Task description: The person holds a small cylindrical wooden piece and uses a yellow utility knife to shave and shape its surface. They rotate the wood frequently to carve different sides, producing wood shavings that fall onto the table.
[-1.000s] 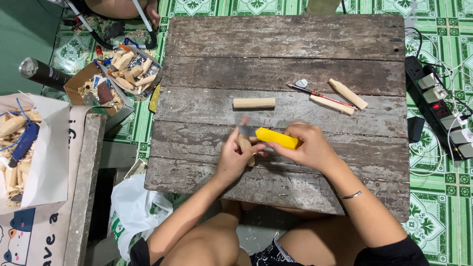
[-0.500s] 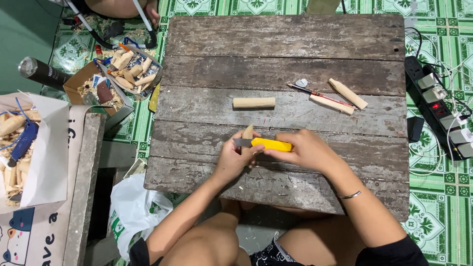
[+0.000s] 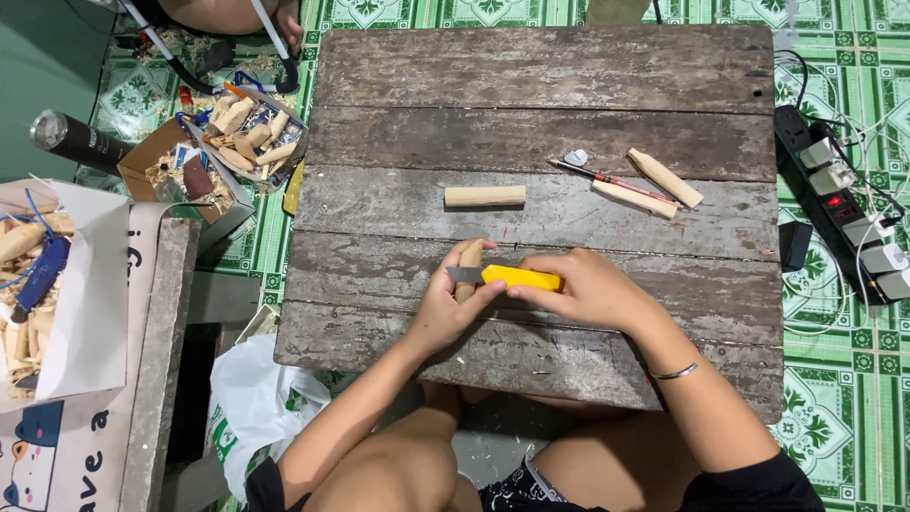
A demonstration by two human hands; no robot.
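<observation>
My left hand (image 3: 445, 308) grips a short pale wooden stick (image 3: 469, 261) over the weathered plank table (image 3: 540, 66). My right hand (image 3: 583, 289) holds a yellow utility knife (image 3: 517, 277), its grey blade lying across the stick just above my left thumb. A second wooden stick (image 3: 484, 196) lies on the table a little beyond my hands. Further right lie two more wooden pieces (image 3: 666, 177) and a red pencil (image 3: 597, 176).
A cardboard box of wood pieces (image 3: 248, 133) and a dark cylinder (image 3: 76, 140) sit on the tiled floor at left. A white box with wood pieces (image 3: 57, 284) is at far left. A power strip with plugs (image 3: 839, 204) lies right. A white plastic bag (image 3: 251, 408) hangs below.
The knife has slid left, so its blade now lies across the stick by my left thumb. The stick has tilted more upright in my left hand.
</observation>
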